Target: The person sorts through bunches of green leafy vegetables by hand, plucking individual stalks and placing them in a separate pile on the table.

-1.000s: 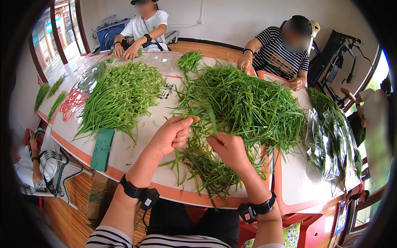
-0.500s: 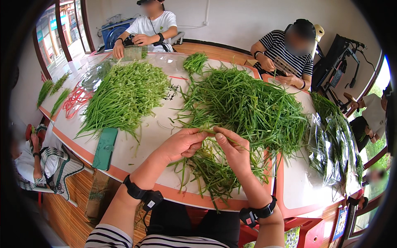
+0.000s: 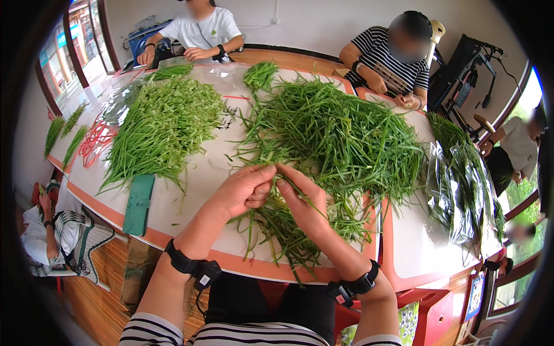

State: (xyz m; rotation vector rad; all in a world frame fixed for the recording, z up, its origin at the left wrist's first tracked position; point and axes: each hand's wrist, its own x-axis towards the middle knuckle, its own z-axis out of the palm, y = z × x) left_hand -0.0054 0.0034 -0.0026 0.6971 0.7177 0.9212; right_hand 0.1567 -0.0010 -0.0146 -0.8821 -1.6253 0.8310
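Observation:
My left hand and my right hand meet over the near middle of the table. Both are closed, fingertips touching, pinching a thin green chive stem that is mostly hidden by the fingers. Under and beside my right hand lies a loose heap of chive trimmings, some yellowish, reaching the table's front edge. Just beyond the hands spreads a large tangled pile of long green chives. Left of it lies a neater pile of chive stems with pale tips.
A green phone case lies by the left front edge. Pink ties and small bundles lie at far left. Clear plastic bags with greens cover the right. Co-workers sit across the table and at the left.
My hands have shifted slightly left in view and drawn closer together. The view itself has moved a little. Across the table, the far-left co-worker's hands have left the bundle; the striped-shirt co-worker's hands are farther apart.

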